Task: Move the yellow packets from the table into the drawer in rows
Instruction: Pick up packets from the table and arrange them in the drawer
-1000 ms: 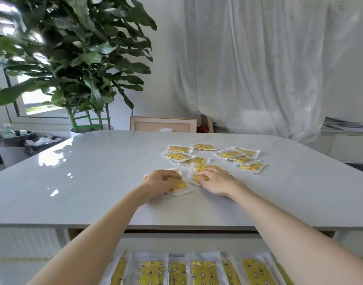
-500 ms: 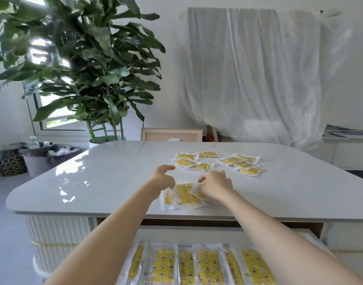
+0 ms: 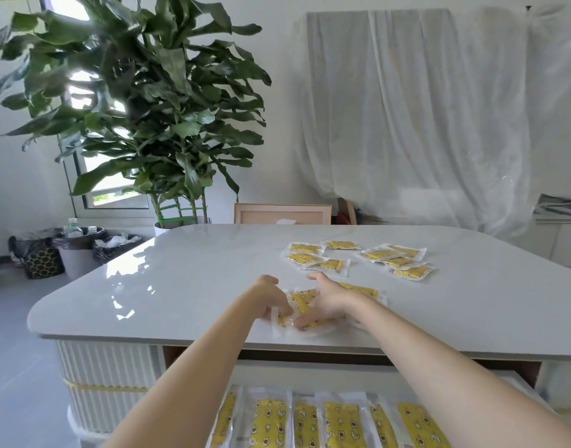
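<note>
Sheer white drape [image 3: 416,108] hung on the rear wall. Tall potted plant [image 3: 148,101] stood by the window [image 3: 113,195]; daylight glared off the glossy grey table [image 3: 197,270]. Lined bins [image 3: 79,253] sat on the grey floor [image 3: 16,318].

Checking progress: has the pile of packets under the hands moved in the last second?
Yes. The pile has slid toward the table's near edge, away from the loose packets.
</note>
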Tool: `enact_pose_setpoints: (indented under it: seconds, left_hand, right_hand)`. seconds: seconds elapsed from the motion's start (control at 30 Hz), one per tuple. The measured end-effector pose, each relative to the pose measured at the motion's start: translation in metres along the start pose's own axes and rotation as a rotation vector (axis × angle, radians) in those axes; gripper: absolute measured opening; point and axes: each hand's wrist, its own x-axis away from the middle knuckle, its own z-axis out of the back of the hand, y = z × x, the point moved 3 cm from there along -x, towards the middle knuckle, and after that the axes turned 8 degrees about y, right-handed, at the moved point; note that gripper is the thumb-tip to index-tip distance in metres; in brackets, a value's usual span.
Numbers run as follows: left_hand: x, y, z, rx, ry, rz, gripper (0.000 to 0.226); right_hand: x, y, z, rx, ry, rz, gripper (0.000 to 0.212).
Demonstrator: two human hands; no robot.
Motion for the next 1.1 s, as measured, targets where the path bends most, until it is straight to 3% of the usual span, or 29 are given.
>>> enact_pose_setpoints:
  seconds: [0.07,0.13,0.2,0.3,0.37,0.43,0.57,0.67,0.77,0.93,1.1]
  left_hand:
    - [-0.005,0.0,0.001,0.094,-0.012,0.039,0.061]
    - [-0.01,-0.001,0.001,0.172,-0.018,0.084,0.03]
    - [-0.013,-0.004,0.0,0.282,-0.076,0.15,0.018]
    - [-0.009,-0.004,0.001,0.412,-0.166,0.205,0.006]
    - [-0.011,-0.003,0.005,0.427,-0.166,0.211,0.017]
    - [-0.015,-0.004,0.009,0.41,-0.124,0.211,0.031]
    - [-0.018,-0.005,0.014,0.478,-0.019,0.216,0.071]
    - [-0.018,0.0,0.019,0.704,0.053,0.153,0.058]
    - [-0.018,0.002,0.024,0.845,0.176,0.111,0.039]
    - [-0.016,0.005,0.021,0.857,0.272,0.107,0.028]
    - [-0.016,0.012,0.005,0.729,0.242,0.057,0.028]
  right_hand:
    - [-0.002,0.004,0.002,-0.108,0.039,-0.023,0.121]
    - [-0.002,0.004,0.005,-0.174,0.07,-0.051,0.119]
    - [-0.002,0.005,0.008,-0.206,0.085,-0.074,0.111]
    - [-0.003,0.007,0.01,-0.228,0.097,-0.082,0.062]
    - [-0.003,0.008,0.011,-0.276,0.13,-0.072,0.063]
    - [-0.006,0.01,0.013,-0.381,0.171,-0.081,0.087]
    - [-0.006,0.008,0.016,-0.634,0.175,-0.152,0.082]
    - [-0.009,0.005,0.022,-0.891,0.174,-0.202,0.088]
    - [-0.007,0.006,0.038,-1.14,0.192,-0.169,0.047]
    - [-0.009,0.034,0.07,-0.865,0.488,-0.131,0.022]
    - [-0.019,0.083,0.088,-0.579,0.638,-0.137,0.039]
